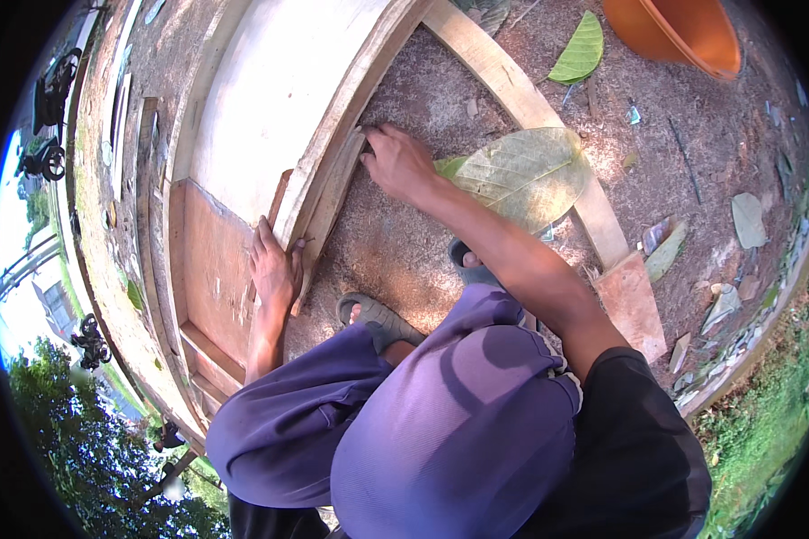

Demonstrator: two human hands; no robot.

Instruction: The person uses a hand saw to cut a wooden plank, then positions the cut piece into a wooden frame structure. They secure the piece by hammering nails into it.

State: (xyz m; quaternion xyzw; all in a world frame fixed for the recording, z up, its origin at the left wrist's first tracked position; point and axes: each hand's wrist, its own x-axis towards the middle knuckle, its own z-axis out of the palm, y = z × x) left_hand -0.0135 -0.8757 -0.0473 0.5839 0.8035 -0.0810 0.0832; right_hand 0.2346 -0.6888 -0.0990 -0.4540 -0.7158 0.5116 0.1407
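A wooden frame (333,117) backed with pale plywood (274,99) lies on the ground to my left and ahead. Along its right side runs a thin wooden strip (325,208), pressed against the thicker rail. My left hand (277,269) grips the rail near its close end, fingers over the inner side and thumb on the outer side. Farther along, my right hand (395,162) has its curled fingers on the far end of the strip. Closer to me, the frame's lower part shows reddish-brown plywood (214,260). Between the rail and that panel stands a short brown piece (280,193).
A curved-looking plank (503,76) crosses the dirt on the right, with a short board (634,305) at its near end. Big leaves (526,180) lie over it. An orange bucket (679,36) is at far right. More lumber (146,198) lies left; my sandalled foot (377,319) is close by.
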